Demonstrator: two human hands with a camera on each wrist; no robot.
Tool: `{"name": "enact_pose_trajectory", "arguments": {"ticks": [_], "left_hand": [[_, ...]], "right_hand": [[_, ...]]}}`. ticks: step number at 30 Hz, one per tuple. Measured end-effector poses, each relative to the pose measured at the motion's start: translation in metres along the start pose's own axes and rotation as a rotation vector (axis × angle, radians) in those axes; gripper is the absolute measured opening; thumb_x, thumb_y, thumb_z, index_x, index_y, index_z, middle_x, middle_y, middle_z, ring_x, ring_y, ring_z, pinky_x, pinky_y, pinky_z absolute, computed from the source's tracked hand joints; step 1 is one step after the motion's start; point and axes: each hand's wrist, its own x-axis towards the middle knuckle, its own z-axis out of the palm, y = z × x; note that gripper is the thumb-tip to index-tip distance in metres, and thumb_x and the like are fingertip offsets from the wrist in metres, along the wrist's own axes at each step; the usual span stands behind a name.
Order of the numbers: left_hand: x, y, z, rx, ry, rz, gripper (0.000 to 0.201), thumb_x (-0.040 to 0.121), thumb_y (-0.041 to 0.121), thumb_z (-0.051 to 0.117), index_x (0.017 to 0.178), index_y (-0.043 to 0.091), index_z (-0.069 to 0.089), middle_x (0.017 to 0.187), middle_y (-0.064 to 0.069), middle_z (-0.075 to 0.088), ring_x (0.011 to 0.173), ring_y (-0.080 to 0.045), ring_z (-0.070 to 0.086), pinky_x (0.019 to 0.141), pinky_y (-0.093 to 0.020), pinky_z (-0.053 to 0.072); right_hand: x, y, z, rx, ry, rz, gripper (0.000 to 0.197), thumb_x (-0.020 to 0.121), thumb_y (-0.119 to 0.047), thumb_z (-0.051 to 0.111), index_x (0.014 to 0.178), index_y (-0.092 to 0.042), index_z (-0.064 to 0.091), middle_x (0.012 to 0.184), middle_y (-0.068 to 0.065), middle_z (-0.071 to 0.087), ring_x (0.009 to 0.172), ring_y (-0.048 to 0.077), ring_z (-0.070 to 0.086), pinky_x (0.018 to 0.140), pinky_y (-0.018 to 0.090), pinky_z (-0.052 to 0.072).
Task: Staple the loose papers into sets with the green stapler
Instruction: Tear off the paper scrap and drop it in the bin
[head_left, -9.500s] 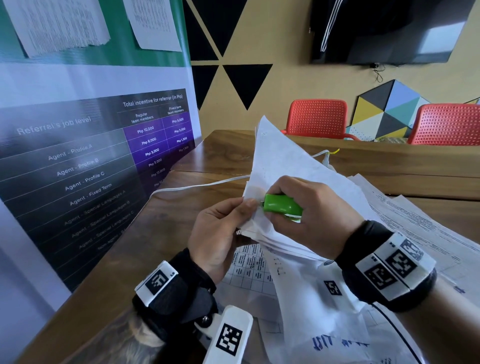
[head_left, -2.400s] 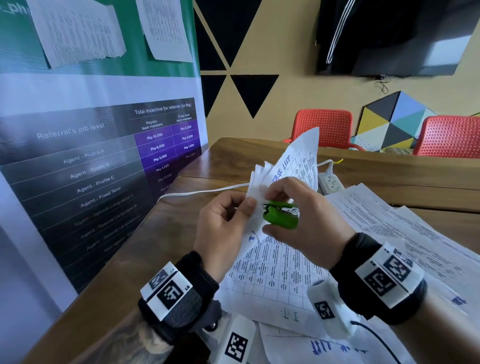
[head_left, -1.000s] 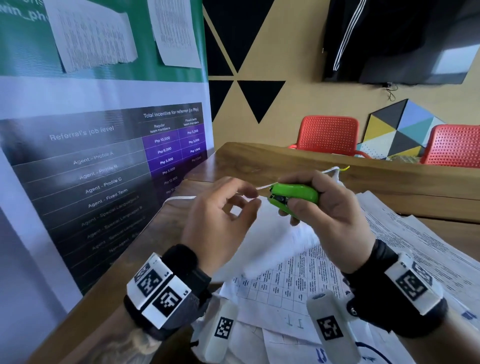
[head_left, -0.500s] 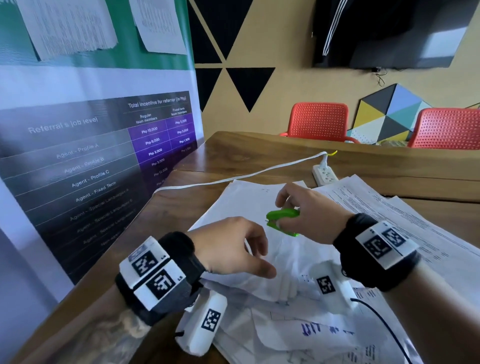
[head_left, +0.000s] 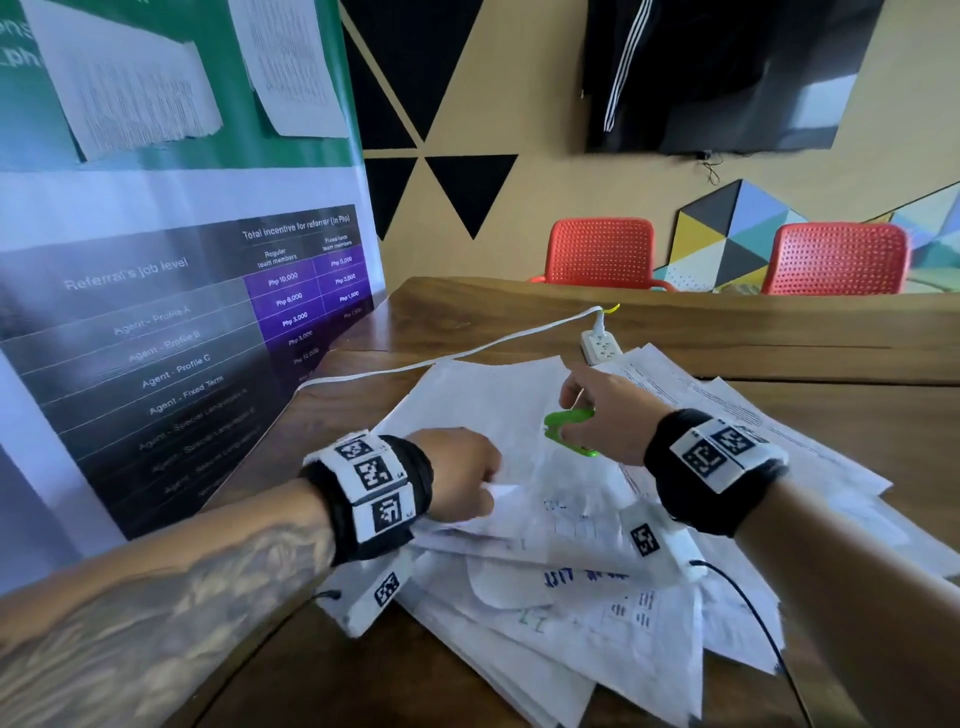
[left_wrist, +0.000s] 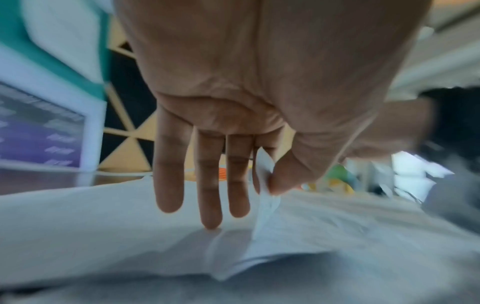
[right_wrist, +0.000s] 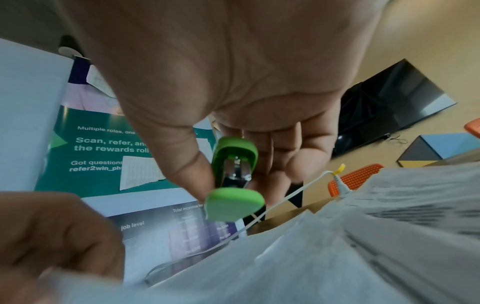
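Note:
Loose white papers (head_left: 571, 561) lie in a messy pile on the wooden table (head_left: 831, 426). My left hand (head_left: 491, 493) is low over the pile's left side. In the left wrist view its thumb and forefinger pinch the raised corner of one paper sheet (left_wrist: 265, 164), and the other fingers (left_wrist: 210, 197) point straight down at the paper. My right hand (head_left: 576, 415) hovers just above the papers further back and grips the green stapler (head_left: 569, 434). The right wrist view shows the stapler (right_wrist: 233, 168) between thumb and fingers, its mouth open and nothing in it.
A white power strip (head_left: 600, 345) with its cable (head_left: 441, 361) lies behind the papers. A tall printed banner (head_left: 156, 312) stands along the table's left edge. Two red chairs (head_left: 602, 254) are at the far side. Printed sheets (head_left: 753, 415) spread out to the right.
Both hands have dropped from chest height to the pile. The set held up before now lies on the table. My left hand has taken a sheet's corner; the stapler stays in my right hand.

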Motion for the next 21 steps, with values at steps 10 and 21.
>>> {"name": "enact_pose_trajectory", "arguments": {"ticks": [10, 21], "left_hand": [[-0.005, -0.062, -0.017, -0.751, 0.487, -0.401, 0.015, 0.09, 0.014, 0.054, 0.081, 0.006, 0.062, 0.072, -0.011, 0.058, 0.065, -0.026, 0.057, 0.051, -0.027, 0.048], [-0.021, -0.037, -0.032, -0.889, 0.507, -0.182, 0.015, 0.1, 0.018, 0.055, 0.1, 0.005, 0.062, 0.088, -0.013, 0.067, 0.072, -0.023, 0.063, 0.059, -0.034, 0.056]], "right_hand": [[-0.041, 0.019, 0.0, -0.181, -0.154, 0.08, 0.034, 0.082, -0.043, 0.07, 0.101, -0.025, 0.049, 0.095, -0.003, 0.062, 0.083, 0.018, 0.062, 0.077, 0.037, 0.056], [-0.036, -0.056, -0.012, -0.211, 0.286, -0.424, 0.087, 0.082, -0.044, 0.073, 0.152, -0.032, 0.024, 0.158, -0.003, 0.024, 0.144, 0.02, 0.023, 0.118, 0.041, 0.024]]}}
